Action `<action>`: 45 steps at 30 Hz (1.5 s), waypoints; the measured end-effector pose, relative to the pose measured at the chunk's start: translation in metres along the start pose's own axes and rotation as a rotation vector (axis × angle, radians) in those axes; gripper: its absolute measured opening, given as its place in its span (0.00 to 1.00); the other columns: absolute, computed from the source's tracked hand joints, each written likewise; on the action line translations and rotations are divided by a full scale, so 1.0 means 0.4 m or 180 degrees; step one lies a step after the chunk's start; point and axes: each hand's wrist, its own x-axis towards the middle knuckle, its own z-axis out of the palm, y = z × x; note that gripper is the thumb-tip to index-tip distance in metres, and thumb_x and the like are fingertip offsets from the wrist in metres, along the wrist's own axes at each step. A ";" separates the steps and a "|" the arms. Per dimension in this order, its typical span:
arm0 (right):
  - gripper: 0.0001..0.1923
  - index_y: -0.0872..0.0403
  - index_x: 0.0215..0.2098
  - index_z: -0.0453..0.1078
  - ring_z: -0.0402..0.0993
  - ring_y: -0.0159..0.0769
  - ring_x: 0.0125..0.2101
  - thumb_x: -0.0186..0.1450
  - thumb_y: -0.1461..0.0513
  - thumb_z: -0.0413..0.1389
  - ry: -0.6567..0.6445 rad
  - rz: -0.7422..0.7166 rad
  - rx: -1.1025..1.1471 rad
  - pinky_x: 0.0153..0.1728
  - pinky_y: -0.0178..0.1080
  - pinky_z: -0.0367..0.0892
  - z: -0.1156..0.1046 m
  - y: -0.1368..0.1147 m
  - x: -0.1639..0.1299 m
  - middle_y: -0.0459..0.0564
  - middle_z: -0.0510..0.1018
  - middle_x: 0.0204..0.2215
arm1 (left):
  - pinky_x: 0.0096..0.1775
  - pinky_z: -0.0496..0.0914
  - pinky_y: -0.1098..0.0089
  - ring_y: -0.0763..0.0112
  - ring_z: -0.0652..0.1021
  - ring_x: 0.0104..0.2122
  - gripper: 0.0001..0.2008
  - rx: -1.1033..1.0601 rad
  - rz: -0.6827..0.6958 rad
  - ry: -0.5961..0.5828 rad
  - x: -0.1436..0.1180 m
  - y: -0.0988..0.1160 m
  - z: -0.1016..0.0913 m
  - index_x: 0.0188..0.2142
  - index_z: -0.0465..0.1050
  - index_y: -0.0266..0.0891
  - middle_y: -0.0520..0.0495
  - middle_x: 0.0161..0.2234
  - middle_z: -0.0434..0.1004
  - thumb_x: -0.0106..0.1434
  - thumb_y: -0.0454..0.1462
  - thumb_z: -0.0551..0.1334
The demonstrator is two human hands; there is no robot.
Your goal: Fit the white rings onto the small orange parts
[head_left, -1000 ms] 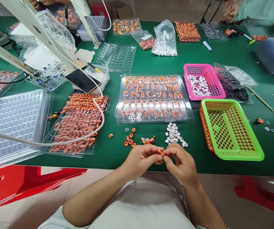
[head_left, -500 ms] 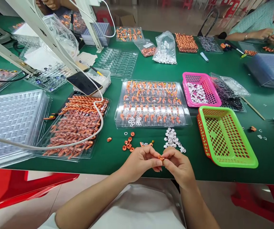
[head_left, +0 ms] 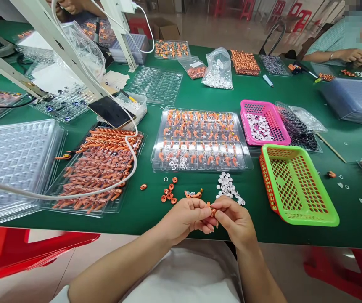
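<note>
Two hands meet at the near edge of the green table (head_left: 181,212): the left hand (head_left: 185,219) and the right hand (head_left: 235,219) curl in, fingertips together. Both pinch one small orange piece (head_left: 211,209), which sits right between the fingertips. Just past them lie about seven orange rings (head_left: 169,192) and a pile of white rings (head_left: 228,186).

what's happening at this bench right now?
A person holds a small orange part pinched between the left hand and right hand, at the near edge of the green table. Loose orange rings and white rings lie just ahead, before a clear tray of orange pieces. Another person's hands work at far right.
</note>
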 end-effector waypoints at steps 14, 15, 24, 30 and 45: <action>0.07 0.48 0.42 0.75 0.71 0.37 0.36 0.66 0.64 0.58 -0.0167 -0.0275 -0.0369 0.34 0.38 0.71 -0.023 -0.020 0.002 0.49 0.73 0.33 | 0.26 0.71 0.77 0.76 0.77 0.22 0.15 -0.0187 0.0039 0.0080 0.001 -0.010 0.009 0.27 0.75 0.31 0.45 0.25 0.78 0.54 0.42 0.72; 0.07 0.48 0.42 0.75 0.72 0.37 0.36 0.66 0.64 0.58 -0.0191 -0.0277 -0.0390 0.34 0.38 0.71 -0.025 -0.021 0.001 0.49 0.73 0.33 | 0.26 0.71 0.77 0.76 0.77 0.22 0.15 -0.0179 0.0045 0.0089 0.000 -0.010 0.011 0.27 0.74 0.31 0.45 0.25 0.78 0.54 0.42 0.72; 0.13 0.46 0.46 0.73 0.74 0.37 0.37 0.66 0.68 0.57 -0.0296 -0.0477 -0.0922 0.35 0.38 0.72 -0.032 -0.023 -0.005 0.49 0.75 0.36 | 0.25 0.71 0.77 0.75 0.77 0.22 0.16 -0.0095 0.0158 0.0282 0.003 -0.016 0.019 0.26 0.73 0.31 0.46 0.23 0.78 0.52 0.43 0.73; 0.13 0.47 0.45 0.73 0.75 0.37 0.35 0.66 0.68 0.57 -0.0309 -0.0547 -0.1052 0.33 0.38 0.72 -0.033 -0.026 -0.007 0.49 0.76 0.35 | 0.24 0.69 0.76 0.75 0.76 0.21 0.19 0.0069 0.0255 0.0431 0.004 -0.022 0.025 0.25 0.71 0.32 0.46 0.21 0.77 0.49 0.45 0.74; 0.11 0.47 0.44 0.73 0.74 0.37 0.36 0.67 0.67 0.56 0.0133 -0.0495 -0.0368 0.31 0.38 0.76 0.003 0.006 -0.028 0.50 0.75 0.35 | 0.18 0.57 0.79 0.80 0.69 0.16 0.20 0.0474 0.0475 0.0684 0.000 -0.016 0.039 0.24 0.69 0.35 0.51 0.17 0.74 0.48 0.49 0.72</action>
